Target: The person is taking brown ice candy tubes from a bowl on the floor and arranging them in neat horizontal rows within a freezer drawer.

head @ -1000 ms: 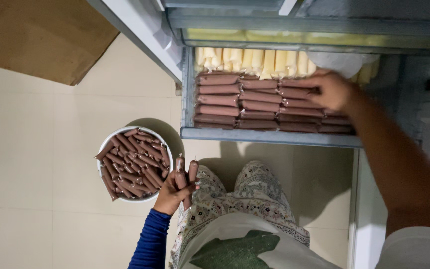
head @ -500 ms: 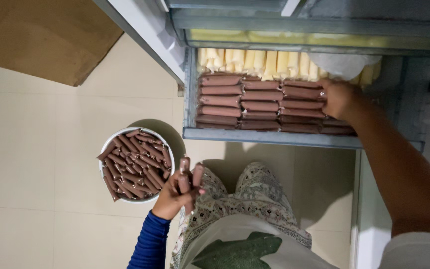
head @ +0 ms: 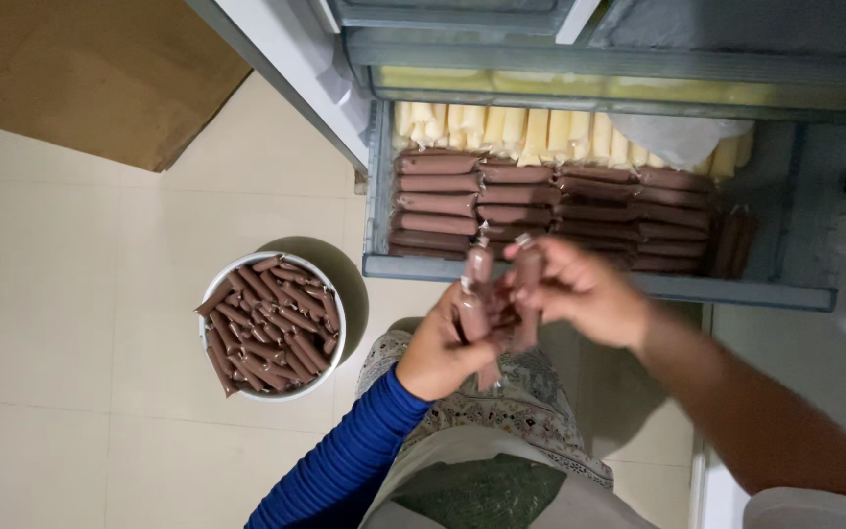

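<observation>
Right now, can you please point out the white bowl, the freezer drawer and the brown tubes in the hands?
white bowl (head: 215,286), head view, on its left rim.
freezer drawer (head: 736,292), head view, on its front wall.
brown tubes (head: 480,263), head view, on one tube's upper part.

You stand on a cream tiled floor (head: 80,245) under dim, warm light. A brown cardboard sheet (head: 100,78) lies at the upper left, beside the open freezer's white door edge (head: 286,59).

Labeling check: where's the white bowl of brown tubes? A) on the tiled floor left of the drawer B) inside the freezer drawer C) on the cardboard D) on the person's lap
A: the white bowl of brown tubes stands on the tiled floor, left of the open freezer drawer.
</observation>
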